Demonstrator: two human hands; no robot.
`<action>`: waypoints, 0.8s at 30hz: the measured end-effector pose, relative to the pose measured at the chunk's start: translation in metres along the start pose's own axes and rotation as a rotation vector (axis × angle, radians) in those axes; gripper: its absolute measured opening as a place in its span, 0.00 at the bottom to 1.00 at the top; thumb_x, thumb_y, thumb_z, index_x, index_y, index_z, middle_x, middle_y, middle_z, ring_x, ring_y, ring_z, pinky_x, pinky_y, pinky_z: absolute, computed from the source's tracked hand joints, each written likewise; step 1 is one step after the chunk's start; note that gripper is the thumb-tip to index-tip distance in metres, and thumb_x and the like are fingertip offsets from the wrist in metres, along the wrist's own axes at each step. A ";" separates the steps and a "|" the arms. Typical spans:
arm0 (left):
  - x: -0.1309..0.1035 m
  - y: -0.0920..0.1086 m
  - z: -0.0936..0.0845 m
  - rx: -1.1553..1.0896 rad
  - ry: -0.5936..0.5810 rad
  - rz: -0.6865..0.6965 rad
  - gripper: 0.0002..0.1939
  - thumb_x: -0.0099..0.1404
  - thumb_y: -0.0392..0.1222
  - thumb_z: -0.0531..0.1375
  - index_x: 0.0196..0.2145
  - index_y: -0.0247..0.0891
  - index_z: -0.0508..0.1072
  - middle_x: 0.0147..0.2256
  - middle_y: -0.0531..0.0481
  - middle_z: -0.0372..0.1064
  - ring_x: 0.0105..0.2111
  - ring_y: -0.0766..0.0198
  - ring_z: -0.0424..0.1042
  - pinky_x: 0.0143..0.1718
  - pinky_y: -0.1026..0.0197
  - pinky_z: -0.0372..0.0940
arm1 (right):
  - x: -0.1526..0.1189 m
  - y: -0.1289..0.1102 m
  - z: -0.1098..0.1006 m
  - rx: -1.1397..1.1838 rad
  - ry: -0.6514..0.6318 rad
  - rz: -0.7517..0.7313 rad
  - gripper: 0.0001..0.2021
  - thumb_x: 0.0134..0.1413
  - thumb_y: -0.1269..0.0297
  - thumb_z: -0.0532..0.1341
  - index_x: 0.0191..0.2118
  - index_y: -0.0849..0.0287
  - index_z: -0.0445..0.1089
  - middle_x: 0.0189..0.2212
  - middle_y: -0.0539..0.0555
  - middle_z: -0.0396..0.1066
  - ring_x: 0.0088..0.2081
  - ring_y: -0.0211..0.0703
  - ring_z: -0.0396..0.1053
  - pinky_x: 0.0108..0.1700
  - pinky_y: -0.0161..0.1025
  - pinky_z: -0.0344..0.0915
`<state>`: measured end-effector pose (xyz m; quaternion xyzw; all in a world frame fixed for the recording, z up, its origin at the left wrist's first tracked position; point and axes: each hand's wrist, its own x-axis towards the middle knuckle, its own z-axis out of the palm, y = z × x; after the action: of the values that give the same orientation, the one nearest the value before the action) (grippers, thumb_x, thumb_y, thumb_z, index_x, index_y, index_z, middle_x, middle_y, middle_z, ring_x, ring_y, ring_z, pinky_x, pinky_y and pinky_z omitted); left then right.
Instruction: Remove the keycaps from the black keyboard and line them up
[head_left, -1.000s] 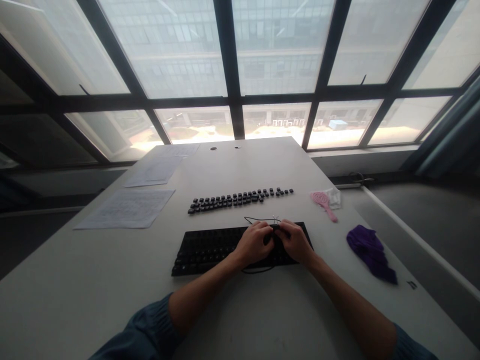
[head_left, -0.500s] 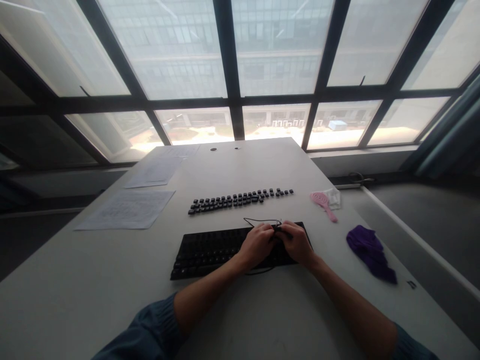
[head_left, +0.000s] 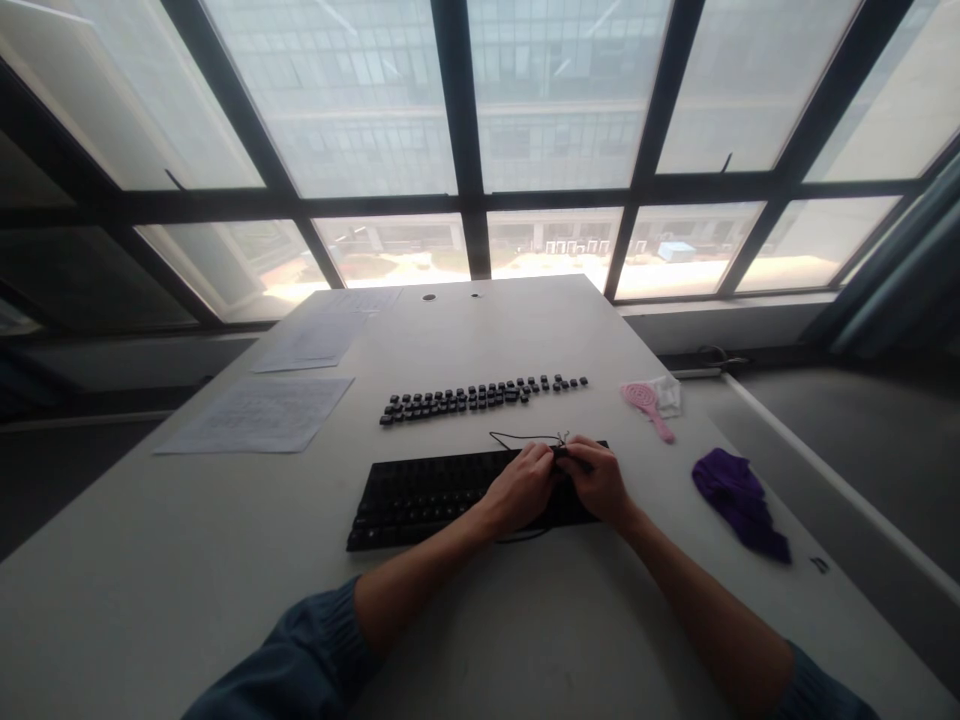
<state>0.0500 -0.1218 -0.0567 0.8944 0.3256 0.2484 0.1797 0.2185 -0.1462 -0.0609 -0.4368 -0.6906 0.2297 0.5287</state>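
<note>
Two hands meet over the far right part of a black keyboard (head_left: 420, 490) that lies at the near middle of a broad white surface (head_left: 195, 580). The left hand (head_left: 520, 490) and right hand (head_left: 600, 482) sit side by side, fingers bent inward; thin wire prongs (head_left: 564, 437) show just beyond the fingertips, though whether either grip is closed on them cannot be told. A black cable (head_left: 517, 437) loops along the keyboard's far side. Beyond it, loose black keycaps (head_left: 482, 403) stand in slanting rows across the middle. On the right lie a pink hairbrush (head_left: 641, 398) touching a white packet (head_left: 667, 397), a crumpled purple cloth (head_left: 739, 505) nearer, and a small dark item (head_left: 820, 565) close to the edge. Printed papers (head_left: 255, 415) cover the left side toward the far end. Tall dark-framed windows (head_left: 555, 90) fill the far wall, looking onto a pale building and a sunlit yard; a blue-grey curtain (head_left: 907, 260) hangs at far right. Blue sleeves (head_left: 307, 640) reach the forearms.
</note>
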 end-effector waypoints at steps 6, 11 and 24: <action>0.001 0.001 -0.002 -0.009 0.027 -0.015 0.03 0.68 0.35 0.55 0.40 0.38 0.68 0.42 0.45 0.67 0.46 0.56 0.65 0.51 0.53 0.64 | 0.003 0.001 0.000 -0.053 0.033 0.020 0.09 0.59 0.68 0.59 0.27 0.58 0.67 0.25 0.49 0.64 0.29 0.40 0.63 0.33 0.36 0.61; 0.001 0.003 -0.006 -0.043 0.061 -0.049 0.04 0.68 0.35 0.55 0.40 0.38 0.67 0.42 0.45 0.67 0.45 0.57 0.67 0.49 0.54 0.65 | 0.001 0.001 0.003 -0.139 0.049 0.019 0.10 0.61 0.66 0.57 0.28 0.57 0.66 0.27 0.51 0.66 0.31 0.42 0.64 0.36 0.37 0.62; -0.001 -0.005 -0.002 0.091 0.097 0.065 0.10 0.68 0.35 0.58 0.47 0.42 0.70 0.47 0.46 0.68 0.49 0.55 0.67 0.52 0.52 0.64 | 0.002 0.009 0.006 -0.120 0.202 0.192 0.12 0.60 0.58 0.58 0.27 0.56 0.64 0.20 0.49 0.68 0.23 0.41 0.64 0.26 0.35 0.59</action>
<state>0.0462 -0.1189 -0.0579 0.8986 0.3158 0.2823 0.1149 0.2158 -0.1393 -0.0685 -0.5526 -0.6015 0.1922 0.5440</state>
